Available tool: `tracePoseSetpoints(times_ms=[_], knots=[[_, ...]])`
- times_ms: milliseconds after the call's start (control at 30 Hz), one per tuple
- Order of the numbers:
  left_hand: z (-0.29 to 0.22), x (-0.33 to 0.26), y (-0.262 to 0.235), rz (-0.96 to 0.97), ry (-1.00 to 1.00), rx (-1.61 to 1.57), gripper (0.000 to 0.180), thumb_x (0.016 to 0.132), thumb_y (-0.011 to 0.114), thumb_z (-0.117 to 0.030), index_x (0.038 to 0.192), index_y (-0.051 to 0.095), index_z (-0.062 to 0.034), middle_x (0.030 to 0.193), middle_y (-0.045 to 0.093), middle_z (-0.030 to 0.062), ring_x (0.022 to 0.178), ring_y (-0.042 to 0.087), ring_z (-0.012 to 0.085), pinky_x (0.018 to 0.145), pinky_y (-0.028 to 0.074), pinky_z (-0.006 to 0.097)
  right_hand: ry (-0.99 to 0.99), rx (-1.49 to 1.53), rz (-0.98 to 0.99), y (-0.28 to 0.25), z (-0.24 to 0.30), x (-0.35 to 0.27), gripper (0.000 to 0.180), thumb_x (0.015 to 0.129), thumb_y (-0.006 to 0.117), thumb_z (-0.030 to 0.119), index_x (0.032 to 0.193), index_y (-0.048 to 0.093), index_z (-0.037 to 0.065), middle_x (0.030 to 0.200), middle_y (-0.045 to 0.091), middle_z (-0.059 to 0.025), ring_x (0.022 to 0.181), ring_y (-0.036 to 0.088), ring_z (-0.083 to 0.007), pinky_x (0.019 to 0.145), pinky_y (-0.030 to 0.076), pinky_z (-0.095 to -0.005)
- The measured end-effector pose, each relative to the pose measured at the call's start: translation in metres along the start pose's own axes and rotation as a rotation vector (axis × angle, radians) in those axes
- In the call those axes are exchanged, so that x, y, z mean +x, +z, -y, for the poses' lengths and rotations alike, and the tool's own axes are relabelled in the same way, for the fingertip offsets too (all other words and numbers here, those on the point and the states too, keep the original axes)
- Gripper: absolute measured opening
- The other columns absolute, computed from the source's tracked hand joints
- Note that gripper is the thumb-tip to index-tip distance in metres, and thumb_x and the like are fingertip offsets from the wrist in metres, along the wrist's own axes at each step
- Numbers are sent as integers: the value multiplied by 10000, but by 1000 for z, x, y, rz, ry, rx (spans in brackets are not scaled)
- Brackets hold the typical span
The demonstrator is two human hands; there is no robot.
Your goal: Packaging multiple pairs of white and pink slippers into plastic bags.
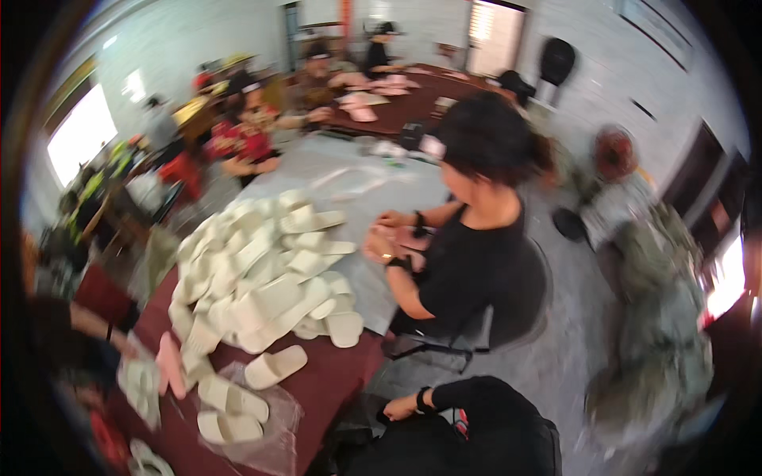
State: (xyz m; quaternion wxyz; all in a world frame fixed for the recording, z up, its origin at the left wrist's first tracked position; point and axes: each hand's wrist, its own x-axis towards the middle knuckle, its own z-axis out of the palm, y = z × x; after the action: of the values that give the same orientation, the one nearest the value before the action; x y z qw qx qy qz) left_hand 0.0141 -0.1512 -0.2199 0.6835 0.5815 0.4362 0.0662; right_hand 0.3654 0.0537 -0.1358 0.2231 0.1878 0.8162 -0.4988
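Note:
My right hand (401, 407) is low in the picture, beside the table edge, at the end of a black sleeve with a dark band round the wrist. It is blurred, its fingers point down and away from view, and I cannot make out anything in it. No left hand of mine shows. On the dark red table (337, 381) lies a big heap of cream slide slippers (262, 278). Nearer, one loose slipper (276, 366) and a pair of slippers (230, 408) rest on a clear plastic bag (278, 428). Pink slippers (169, 365) stand left of them.
A co-worker in black (484, 238) sits right of the heap, hands together. At the left, another person's hand (127, 347) reaches to a bagged slipper pair (141, 389). Large grey-green sacks (655, 333) line the right side. More people work around a far table (397, 115) with pink pieces.

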Motion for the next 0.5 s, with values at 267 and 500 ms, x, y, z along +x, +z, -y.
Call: tracePoseSetpoints(times_ms=[267, 500], knots=[[-52, 13, -144, 370, 125, 379, 335, 897, 517, -268, 1101, 555, -4, 1012, 604, 104, 916, 571, 232, 818, 452, 341, 141, 195, -76, 94, -95, 16, 235, 848, 573, 196, 968, 586, -6, 912, 632, -137, 840, 594, -283, 740, 451, -410], [-54, -17, -172, 308, 212, 438, 365, 891, 519, -283, 1124, 541, -2, 1047, 592, 123, 942, 561, 264, 843, 440, 355, 210, 146, -364, 338, -62, 17, 245, 859, 565, 215, 985, 588, 6, 909, 627, -135, 839, 594, -276, 740, 455, -400]])
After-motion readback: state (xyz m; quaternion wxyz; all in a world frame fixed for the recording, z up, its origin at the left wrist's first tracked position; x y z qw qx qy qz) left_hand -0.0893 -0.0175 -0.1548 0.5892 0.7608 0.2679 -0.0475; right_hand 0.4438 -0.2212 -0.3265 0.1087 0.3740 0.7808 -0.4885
